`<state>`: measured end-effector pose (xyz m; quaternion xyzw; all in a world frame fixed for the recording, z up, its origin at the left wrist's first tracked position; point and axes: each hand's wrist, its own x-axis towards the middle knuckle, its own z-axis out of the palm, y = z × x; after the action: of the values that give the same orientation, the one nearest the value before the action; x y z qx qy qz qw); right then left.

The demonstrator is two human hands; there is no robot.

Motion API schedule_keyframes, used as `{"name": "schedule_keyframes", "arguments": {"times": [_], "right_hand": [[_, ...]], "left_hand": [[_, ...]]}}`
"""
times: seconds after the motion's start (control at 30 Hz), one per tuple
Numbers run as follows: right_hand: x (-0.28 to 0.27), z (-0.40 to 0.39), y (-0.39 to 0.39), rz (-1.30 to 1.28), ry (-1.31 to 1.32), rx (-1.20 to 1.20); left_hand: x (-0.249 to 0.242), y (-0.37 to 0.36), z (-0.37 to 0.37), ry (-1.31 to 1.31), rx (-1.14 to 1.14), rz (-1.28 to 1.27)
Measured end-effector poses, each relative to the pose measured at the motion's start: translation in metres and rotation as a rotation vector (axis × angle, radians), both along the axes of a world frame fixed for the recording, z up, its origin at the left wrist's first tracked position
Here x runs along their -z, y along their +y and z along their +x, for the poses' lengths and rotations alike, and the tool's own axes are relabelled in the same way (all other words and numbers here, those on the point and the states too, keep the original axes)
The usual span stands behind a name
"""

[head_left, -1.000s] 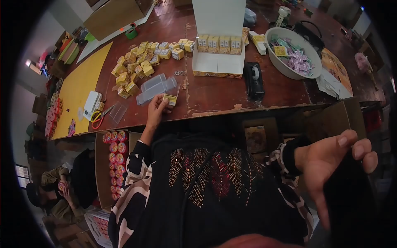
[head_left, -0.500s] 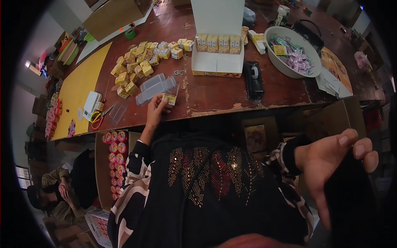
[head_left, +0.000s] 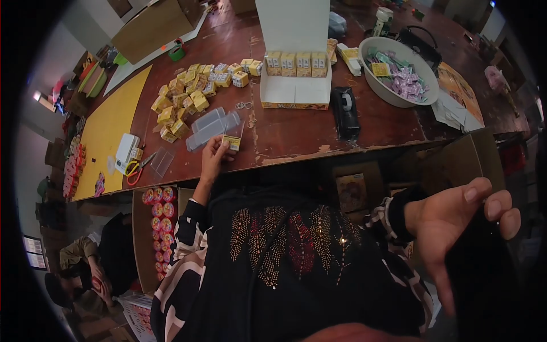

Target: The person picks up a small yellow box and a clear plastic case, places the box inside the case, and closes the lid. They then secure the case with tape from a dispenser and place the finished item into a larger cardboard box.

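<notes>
"Yellow packet (head_left: 232, 143): where is it now?"

"In the left hand (head_left: 213, 158), at the near edge of the table (head_left: 288, 134). Thumb and fingers pinch it closed, and a clear piece of plastic stands up behind it."

"What lies closest?"

"Just beyond the hand, some clear plastic trays (head_left: 215, 129), overlapping. Toward the left corner of the near edge come a flat clear sheet (head_left: 162, 162) and scissors (head_left: 134, 169) with red and yellow handles."

"And the right hand (head_left: 441, 225)?"

"Off the table, over at the right, palm upward, fingers curled over the edge of a dark object (head_left: 481, 265). I can't tell what that is."

"What's farther in from the near edge?"

"Left of the middle, a loose heap of little yellow boxes (head_left: 198, 101). Beside it, an open carton (head_left: 296, 94) with its white lid raised and a row of similar boxes along its back wall. Right of that sits a black tape dispenser (head_left: 346, 117), then, closer to the right edge, a round basin (head_left: 370, 80) holding green and purple wrapped pieces."
</notes>
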<state>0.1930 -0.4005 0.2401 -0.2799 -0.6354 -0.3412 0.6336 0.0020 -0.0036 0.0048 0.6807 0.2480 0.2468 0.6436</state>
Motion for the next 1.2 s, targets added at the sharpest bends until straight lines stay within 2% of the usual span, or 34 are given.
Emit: {"name": "schedule_keyframes", "arguments": {"times": [0.07,0.13,1.2], "right_hand": [[-0.001,0.002,-0.010,0.032,0.003,0.005],[-0.003,0.007,-0.035,-0.233,-0.019,0.048],[0.000,0.010,-0.032,-0.232,-0.018,0.063]], "left_hand": [[0.001,0.000,0.000,0.001,0.006,-0.002],[0.000,-0.001,0.000,0.003,-0.014,-0.001],[0.003,0.002,-0.001,0.001,-0.003,-0.001]]}}
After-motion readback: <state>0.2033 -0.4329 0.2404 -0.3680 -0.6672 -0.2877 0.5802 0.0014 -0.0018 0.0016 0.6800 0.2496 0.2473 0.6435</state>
